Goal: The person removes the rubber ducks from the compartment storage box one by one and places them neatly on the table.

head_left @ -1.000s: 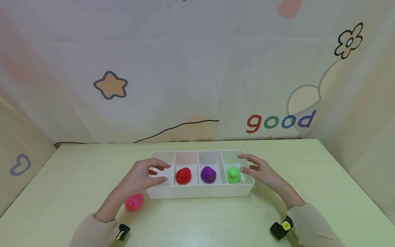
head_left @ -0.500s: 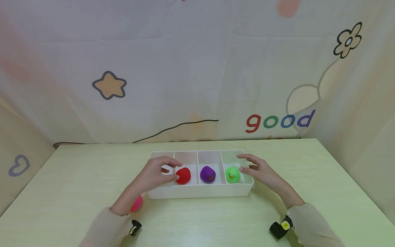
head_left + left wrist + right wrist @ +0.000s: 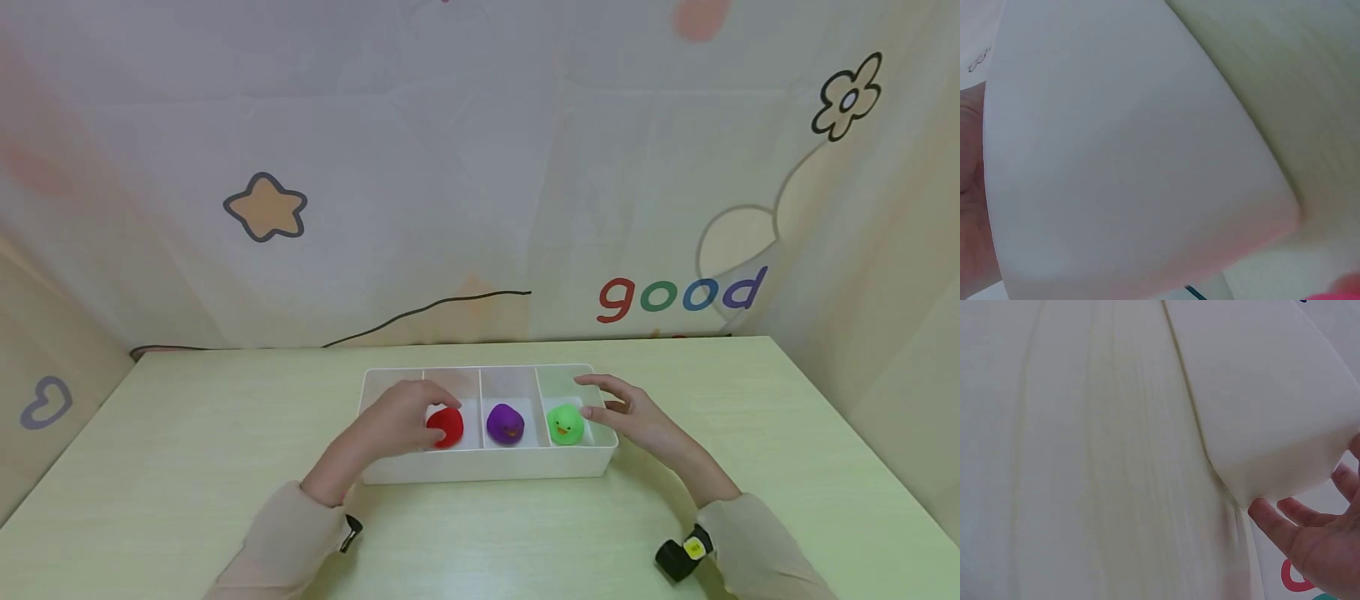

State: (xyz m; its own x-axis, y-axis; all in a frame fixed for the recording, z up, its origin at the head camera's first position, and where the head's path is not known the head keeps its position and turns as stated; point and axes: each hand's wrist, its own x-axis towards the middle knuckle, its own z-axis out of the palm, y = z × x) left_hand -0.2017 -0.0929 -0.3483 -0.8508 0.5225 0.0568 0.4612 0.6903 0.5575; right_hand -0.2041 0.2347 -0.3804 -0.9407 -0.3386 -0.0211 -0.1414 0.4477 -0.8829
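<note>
A white box point(image 3: 480, 468) with several compartments holds a red toy duck point(image 3: 450, 425), a purple toy duck point(image 3: 506, 424) and a green toy duck point(image 3: 565, 425), one in each. My left hand point(image 3: 401, 421) reaches over the leftmost compartment. Its curved thumb and index finger stand around the left side of the red duck, spread apart and overlapping it. At the box's right end is my right hand point(image 3: 628, 412), thumb and fingers parted, thumb tip beside the green duck. A pink edge point(image 3: 1335, 296) shows low in the left wrist view; my left arm mostly hides the pink duck.
The box stands on a pale wooden table point(image 3: 480, 542). Behind it hangs a printed curtain point(image 3: 420, 192) with a star, a flower and the word "good". A black wrist device point(image 3: 681, 558) sits at my right cuff.
My left hand has moved right from the leftmost compartment to the red duck. Its forearm now covers the pink duck on the table. My right hand has stayed in place.
</note>
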